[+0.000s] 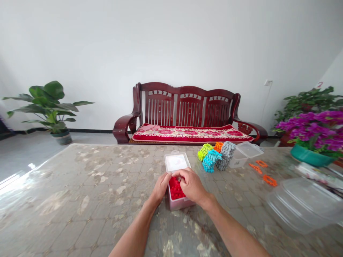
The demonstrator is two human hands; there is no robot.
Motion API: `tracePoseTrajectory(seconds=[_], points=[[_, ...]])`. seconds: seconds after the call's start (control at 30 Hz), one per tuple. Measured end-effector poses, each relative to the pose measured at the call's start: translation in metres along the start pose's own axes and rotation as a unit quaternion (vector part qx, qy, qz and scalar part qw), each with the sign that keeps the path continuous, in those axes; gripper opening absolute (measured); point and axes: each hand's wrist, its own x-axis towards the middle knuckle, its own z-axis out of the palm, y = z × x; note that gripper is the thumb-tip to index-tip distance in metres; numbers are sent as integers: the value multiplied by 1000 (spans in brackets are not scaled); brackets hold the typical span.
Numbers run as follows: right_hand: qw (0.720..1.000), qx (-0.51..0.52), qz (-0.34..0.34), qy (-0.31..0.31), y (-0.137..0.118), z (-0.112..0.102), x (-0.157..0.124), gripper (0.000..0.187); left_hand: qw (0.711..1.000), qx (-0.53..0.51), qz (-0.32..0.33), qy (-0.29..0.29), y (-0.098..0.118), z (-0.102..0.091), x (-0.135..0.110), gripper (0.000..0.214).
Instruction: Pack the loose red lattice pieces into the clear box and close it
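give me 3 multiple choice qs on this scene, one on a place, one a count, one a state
1. Where are the red pieces?
A on the sofa
B in the clear box
C in the green flowerpot

2. How many flat orange pieces lie to the right of the box?
A one
B two
C three

3. The box's lid is:
A open, lying back on the far side
B shut over the red pieces
C off, on the floor

1: B, they fill it between the left hand and right hand.
2: C, three lie apart on the table.
3: A, it lies beyond the red pieces.
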Motion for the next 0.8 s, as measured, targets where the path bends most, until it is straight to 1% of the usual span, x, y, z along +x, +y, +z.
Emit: tracePoseTrajectory(seconds=[0.17,0.3,0.53,0.8], points=[[1000,-1,-12,8,0,1,-1,49,1000,1,3,-5,1,0,0,45],[1000,3,-9,7,-2,-1,-1,50,1000,0,5,-5,2,0,1,44],[1000,10,-9,15,-2,0,0,36,1000,6,5,-17,2,-1,1,46],[999,-16,-13,25,-1,3,0,36,1000,1,2,-10,-1,0,1,47]])
